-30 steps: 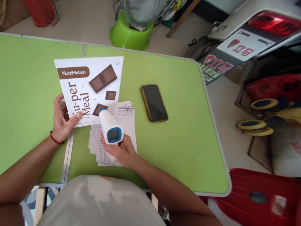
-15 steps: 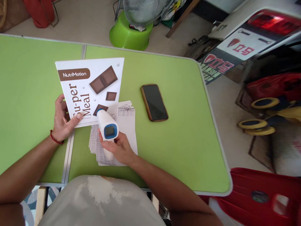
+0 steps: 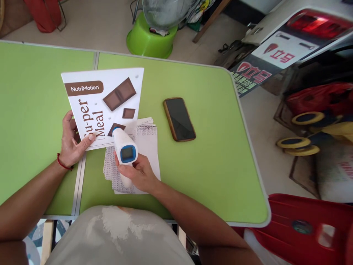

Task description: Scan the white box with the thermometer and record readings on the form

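While the L hand [image 3: 71,145] grips the lower-L corner of a flat, white, card-like pack [image 3: 103,106] w/ brown lettering & chocolate prints, thumb on the front & fingers behind, the pack sits tilted over the smooth green worktop [image 3: 215,158]; can't tell if its lower edge touches anything. Just R, partly hidden, a loose stack of white sheets w/ dense dark marks [image 3: 147,147]. Above it, a white plastic gun-shaped device w/ blue-rimmed screen [image 3: 125,154], prob. an IR thermometer, its handle wrapped by the R hand [image 3: 142,175]; blue nose overlaps the pack's lower-R part, contact unclear. Further R, well apart from both hands, a black-screened phone in a brown case [image 3: 179,119] lies flat; past the worktop's R end, a red plastic chair-like piece [image 3: 286,213].

Step in hand, I'd judge: aiming the device at the pack's printed face. Next move prob. calls for a steady L grip, nose square to the face & screen readable.
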Demonstrator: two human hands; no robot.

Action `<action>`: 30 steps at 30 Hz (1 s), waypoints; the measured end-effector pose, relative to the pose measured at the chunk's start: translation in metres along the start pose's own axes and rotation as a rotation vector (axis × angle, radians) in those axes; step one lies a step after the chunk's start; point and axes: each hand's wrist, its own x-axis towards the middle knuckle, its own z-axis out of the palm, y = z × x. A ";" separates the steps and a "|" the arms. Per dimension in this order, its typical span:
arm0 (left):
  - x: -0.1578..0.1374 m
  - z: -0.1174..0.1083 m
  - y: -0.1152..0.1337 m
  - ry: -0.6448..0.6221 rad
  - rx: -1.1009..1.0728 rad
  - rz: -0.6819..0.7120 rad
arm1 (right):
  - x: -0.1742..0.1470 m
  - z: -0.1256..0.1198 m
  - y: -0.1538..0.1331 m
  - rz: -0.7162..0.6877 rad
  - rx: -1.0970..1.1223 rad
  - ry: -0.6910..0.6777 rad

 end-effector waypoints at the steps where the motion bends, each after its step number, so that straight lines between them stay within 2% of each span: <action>1: 0.000 0.000 0.000 0.001 0.002 0.005 | 0.000 0.000 0.000 -0.001 -0.001 -0.001; 15: 0.001 0.000 0.001 0.013 -0.051 -0.007 | 0.000 -0.002 0.000 -0.031 -0.037 -0.018; 23: 0.009 0.005 0.007 0.071 -0.031 0.160 | 0.003 -0.004 -0.003 -0.073 -0.123 0.056; 27: 0.011 0.004 0.007 0.107 0.038 0.219 | 0.004 -0.019 -0.021 -0.064 -0.290 0.040; 30: 0.014 0.001 0.005 0.131 0.115 0.255 | 0.004 -0.041 -0.037 -0.026 -0.570 0.108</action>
